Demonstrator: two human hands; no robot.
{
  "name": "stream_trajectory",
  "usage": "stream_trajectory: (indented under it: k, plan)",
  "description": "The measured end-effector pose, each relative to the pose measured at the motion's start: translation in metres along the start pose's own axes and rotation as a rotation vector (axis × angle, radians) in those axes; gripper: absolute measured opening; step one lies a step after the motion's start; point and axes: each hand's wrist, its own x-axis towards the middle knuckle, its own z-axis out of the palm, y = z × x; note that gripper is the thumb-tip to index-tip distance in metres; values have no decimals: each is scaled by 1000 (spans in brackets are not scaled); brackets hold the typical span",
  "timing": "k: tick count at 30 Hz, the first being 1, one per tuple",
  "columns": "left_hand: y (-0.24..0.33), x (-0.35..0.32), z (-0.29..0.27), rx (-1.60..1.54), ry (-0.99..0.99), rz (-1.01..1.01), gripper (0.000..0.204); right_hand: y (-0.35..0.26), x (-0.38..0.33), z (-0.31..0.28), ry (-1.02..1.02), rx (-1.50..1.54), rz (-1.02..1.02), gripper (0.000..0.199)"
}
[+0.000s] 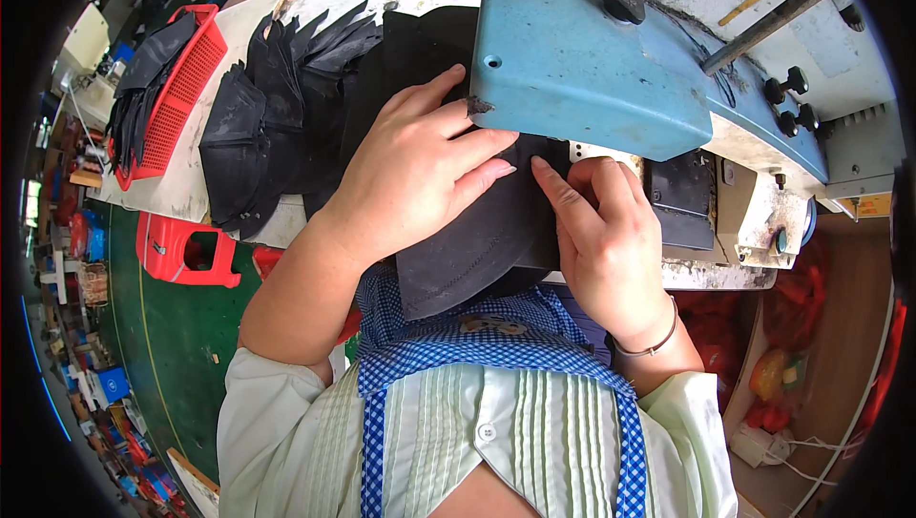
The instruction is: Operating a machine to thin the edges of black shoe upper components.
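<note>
A flat black piece of sheet material (458,265), leather or cloth, lies at the front of a blue-covered machine (592,70) that looks like a sewing machine. A stitched line runs near its lower edge. My left hand (410,160) rests on the black material with its fingers stretched out, the tips beside the cover's lower left corner. On the other side, my right hand (606,227) grips the same piece near its right edge. Its index finger presses on top, other fingers are curled, and the thumb is hidden. The cover hides the machine's working point.
Stacked black pieces (258,127) lie on the white table (176,184) at left, beside a red basket (176,117) of more pieces. A red stool (186,251) stands below on the green floor. Black knobs (792,103) stick out at right. Red bags (797,299) sit underneath.
</note>
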Motion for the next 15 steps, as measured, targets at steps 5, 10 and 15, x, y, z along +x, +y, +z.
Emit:
stream_trajectory:
  k: [5,10,15]
  plan:
    - [1,4,-6,16,-49,-20,40,-3,3,-4,-48,28,60,51]
    - [-3,6,-4,17,-55,-20,47,-3,5,-4,-49,22,38,54]
    - [-7,6,0,17,-37,-25,40,-3,5,-3,-49,16,40,54]
